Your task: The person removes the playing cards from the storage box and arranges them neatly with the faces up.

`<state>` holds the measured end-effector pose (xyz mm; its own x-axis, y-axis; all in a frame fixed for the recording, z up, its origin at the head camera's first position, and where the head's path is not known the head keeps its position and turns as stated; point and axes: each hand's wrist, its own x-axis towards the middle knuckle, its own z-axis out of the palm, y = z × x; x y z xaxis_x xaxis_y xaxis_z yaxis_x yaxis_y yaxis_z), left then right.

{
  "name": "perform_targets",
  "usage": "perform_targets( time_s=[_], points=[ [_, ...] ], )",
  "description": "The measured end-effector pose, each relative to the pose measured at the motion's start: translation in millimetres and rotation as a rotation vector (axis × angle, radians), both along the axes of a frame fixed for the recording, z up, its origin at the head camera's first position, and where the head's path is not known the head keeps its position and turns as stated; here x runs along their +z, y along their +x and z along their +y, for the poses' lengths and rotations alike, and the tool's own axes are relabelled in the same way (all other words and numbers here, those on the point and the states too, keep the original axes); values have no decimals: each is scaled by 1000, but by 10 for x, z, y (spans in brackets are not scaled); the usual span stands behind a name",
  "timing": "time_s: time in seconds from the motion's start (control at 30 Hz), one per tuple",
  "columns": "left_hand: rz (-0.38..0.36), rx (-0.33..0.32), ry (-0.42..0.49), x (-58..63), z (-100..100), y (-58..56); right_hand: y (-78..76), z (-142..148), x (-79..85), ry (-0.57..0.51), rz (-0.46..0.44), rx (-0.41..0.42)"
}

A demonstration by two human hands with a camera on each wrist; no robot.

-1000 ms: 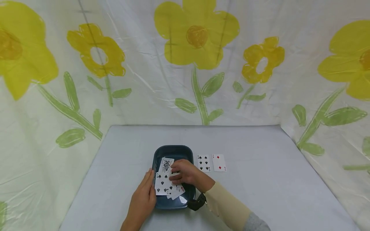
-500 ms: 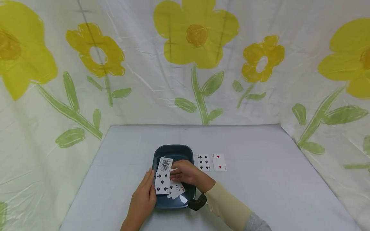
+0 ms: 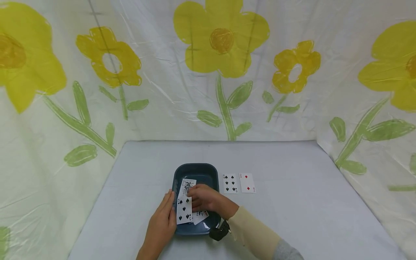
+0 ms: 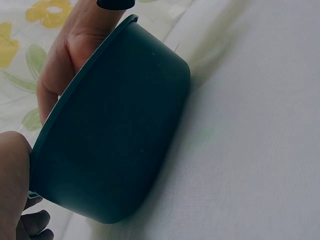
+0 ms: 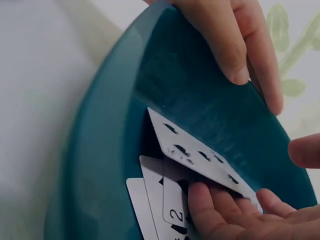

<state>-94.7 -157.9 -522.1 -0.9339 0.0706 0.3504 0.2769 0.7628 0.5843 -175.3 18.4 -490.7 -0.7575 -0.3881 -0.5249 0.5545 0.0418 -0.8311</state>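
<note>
A dark teal tub (image 3: 204, 176) stands on the table with several playing cards in it. On the left side, my left hand (image 3: 161, 221) grips the tub's wall, thumb over the rim in the right wrist view and fingers outside. My right hand (image 3: 208, 199) reaches inside. Its fingertips (image 5: 200, 197) lie under the edge of a tilted five of spades (image 5: 192, 145), with the thumb apart from the card. A joker (image 3: 187, 185) lies beyond the five. More cards, one marked 2 (image 5: 175, 205), lie below, partly hidden by the hand.
Two face-up cards, a six of spades (image 3: 230, 183) and a two of diamonds (image 3: 247, 183), lie side by side to the right of the tub. A curtain with yellow flowers (image 3: 222, 40) surrounds the pale table (image 3: 286, 173).
The five of spades has shifted slightly towards me and now covers more of the cards beneath. My right hand has moved slightly down and left with it; the left hand stays on the tub.
</note>
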Motion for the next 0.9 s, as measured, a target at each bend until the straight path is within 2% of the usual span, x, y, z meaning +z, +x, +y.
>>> perform_targets(
  time_s=[0.17, 0.33, 0.6, 0.9],
  points=[
    [-1, 3, 8, 25, 9, 15, 13, -33, -23, 24, 12, 30],
    [-18, 0, 3, 44, 8, 19, 34, -52, -46, 3, -7, 50],
    [-11, 2, -7, 28, 9, 12, 43, -54, -46, -7, -24, 35],
    [-15, 12, -17, 15, 7, 8, 82, -108, -93, 70, 60, 55]
  ],
)
